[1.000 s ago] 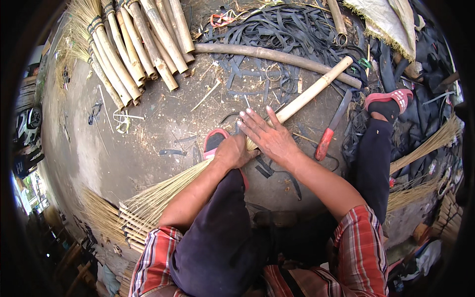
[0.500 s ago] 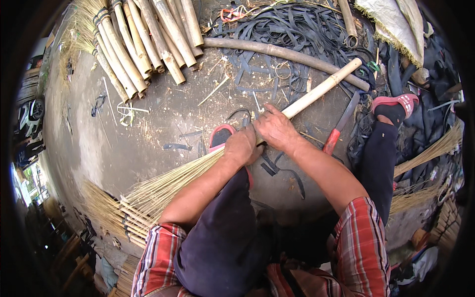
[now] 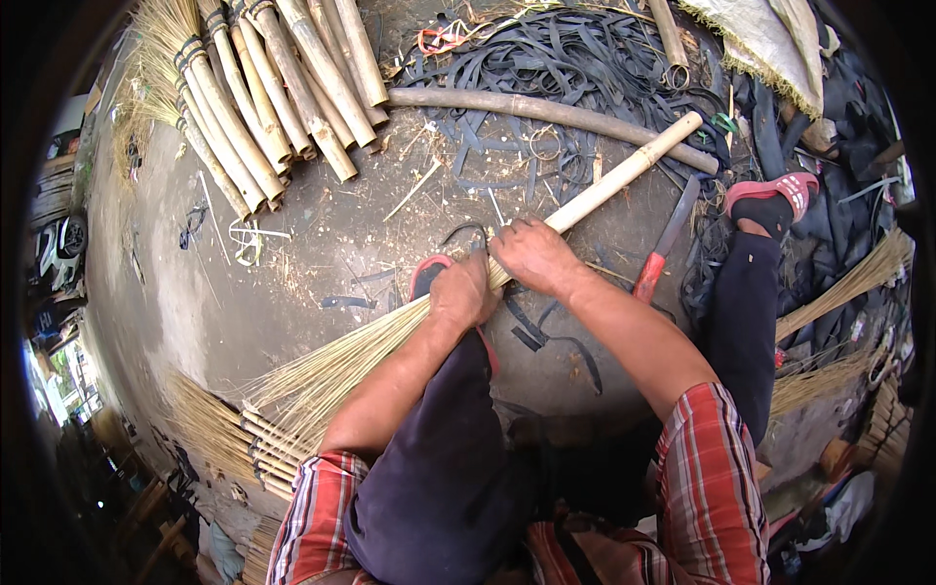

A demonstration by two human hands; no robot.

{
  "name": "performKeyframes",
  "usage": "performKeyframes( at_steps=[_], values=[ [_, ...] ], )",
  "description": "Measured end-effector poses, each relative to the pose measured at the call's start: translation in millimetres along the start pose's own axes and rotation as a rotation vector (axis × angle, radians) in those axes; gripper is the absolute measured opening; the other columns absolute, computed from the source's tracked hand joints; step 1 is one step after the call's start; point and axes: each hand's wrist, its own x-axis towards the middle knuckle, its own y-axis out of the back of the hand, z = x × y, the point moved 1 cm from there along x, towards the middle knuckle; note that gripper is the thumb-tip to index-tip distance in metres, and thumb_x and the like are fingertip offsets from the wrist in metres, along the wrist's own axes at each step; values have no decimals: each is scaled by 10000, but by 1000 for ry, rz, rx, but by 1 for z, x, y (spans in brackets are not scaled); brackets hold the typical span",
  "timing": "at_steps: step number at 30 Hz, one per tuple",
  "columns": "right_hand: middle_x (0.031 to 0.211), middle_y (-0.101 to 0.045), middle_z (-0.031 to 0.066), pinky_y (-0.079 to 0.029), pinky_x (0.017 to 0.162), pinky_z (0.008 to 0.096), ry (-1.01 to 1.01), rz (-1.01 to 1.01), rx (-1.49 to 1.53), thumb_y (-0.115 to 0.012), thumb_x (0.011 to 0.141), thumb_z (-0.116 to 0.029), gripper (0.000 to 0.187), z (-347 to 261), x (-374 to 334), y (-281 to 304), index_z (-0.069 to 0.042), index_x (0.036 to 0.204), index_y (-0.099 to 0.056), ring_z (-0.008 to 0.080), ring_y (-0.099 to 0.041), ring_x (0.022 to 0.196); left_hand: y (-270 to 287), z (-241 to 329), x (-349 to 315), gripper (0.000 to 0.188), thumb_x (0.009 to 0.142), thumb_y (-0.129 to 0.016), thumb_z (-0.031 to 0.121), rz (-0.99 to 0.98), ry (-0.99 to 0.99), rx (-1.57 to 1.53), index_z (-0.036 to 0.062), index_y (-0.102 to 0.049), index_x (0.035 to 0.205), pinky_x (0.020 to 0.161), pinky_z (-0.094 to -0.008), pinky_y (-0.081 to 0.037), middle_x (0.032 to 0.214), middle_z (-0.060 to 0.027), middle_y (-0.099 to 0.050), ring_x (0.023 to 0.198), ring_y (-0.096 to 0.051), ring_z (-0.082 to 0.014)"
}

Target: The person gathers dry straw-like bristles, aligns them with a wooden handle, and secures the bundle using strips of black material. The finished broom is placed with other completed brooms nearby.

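Note:
A broom with a pale bamboo handle (image 3: 629, 177) and straw bristles (image 3: 336, 356) lies slantwise over my raised knee, its handle pointing to the far right. My left hand (image 3: 461, 291) is closed round the neck, where straw meets bamboo. Just beyond it, my right hand (image 3: 532, 255) grips the lower end of the handle, the two hands nearly touching. A thin black rubber strip (image 3: 462, 228) curls up beside my left fingers. How the strip is wound at the neck is hidden by my hands.
A knife (image 3: 650, 277) with a red handle lies right of my right forearm. Several bamboo-handled brooms (image 3: 234, 136) are piled at the far left. A heap of black rubber strips (image 3: 556, 58) lies behind a long bamboo pole (image 3: 526, 105). More brooms (image 3: 255, 444) rest at lower left.
My right hand's fingers have come down closer round the handle beside my left hand. The whole view has shifted slightly; the broom keeps about the same place.

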Motion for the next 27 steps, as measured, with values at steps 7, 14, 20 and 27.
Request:
performKeyframes(
  at_steps=[7,14,20,27],
  values=[
    [942,-750,109,-546,885,411,-26,58,-18,-598,910,-146,145,-3,-3,-4,-85,951,-722,262,-738,943,4,1,-3,560,837,-811,434,-47,37,25,10,-661,1172,876,-498,-586,1055,-259,-753,996,-738,-434],
    [1161,-717,131,-464,1066,454,-56,117,-52,-585,973,-202,259,-9,-5,12,-89,1179,-694,272,-682,1121,16,11,-5,505,851,-779,350,-87,55,79,10,-679,1211,923,-493,-580,1114,-256,-749,1059,-732,-425],
    [1214,-664,159,-498,1027,489,-617,528,239,-669,1001,-282,368,26,-103,46,-59,1293,-638,320,-636,1168,10,3,1,476,820,-774,344,-50,33,7,22,-711,1164,932,-503,-559,1037,-274,-754,1028,-735,-420],
    [1248,-633,206,-537,956,531,-1470,84,50,-694,952,-266,303,77,-247,1,-11,1117,-690,410,-620,1200,17,-10,13,467,802,-775,346,-188,38,-39,26,-722,1138,936,-502,-556,1069,-274,-750,1051,-724,-431]
  ],
)
